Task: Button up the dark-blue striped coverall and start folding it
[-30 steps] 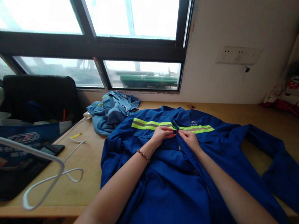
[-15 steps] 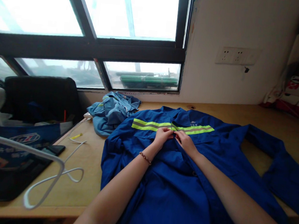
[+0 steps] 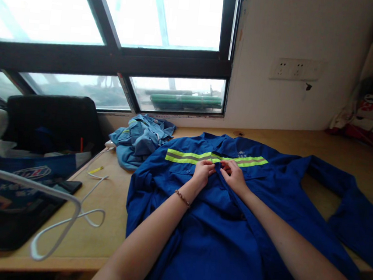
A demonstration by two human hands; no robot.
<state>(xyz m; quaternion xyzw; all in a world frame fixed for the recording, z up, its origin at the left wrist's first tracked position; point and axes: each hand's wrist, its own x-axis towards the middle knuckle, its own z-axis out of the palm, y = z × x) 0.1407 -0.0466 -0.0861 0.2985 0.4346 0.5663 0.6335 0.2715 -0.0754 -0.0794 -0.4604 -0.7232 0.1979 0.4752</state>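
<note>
A dark blue work jacket (image 3: pixel 215 248) lies spread on the wooden table, its collar toward the wall. Across its chest runs a yellow-green reflective strip (image 3: pixel 185 157). My left hand (image 3: pixel 202 173), with a beaded bracelet on the wrist, pinches the jacket's front edge just below the strip. Close beside it, my right hand (image 3: pixel 233 176) grips the other side of the front opening between thumb and fingers. Below the hands the front panels hang apart. Whatever button lies between the fingertips is too small to make out.
A crumpled light blue garment (image 3: pixel 143 138) lies at the back left of the table (image 3: pixel 109 225). A white cable (image 3: pixel 76 217) loops along the left side, near a black chair (image 3: pixel 53 118) and a blue bag (image 3: pixel 28 173). Wall sockets (image 3: pixel 297 70) are behind.
My right hand has shifted slightly, its fingers lifting up and opening a little at the front edge. My left hand has moved slightly right and stays pinched on the jacket.
</note>
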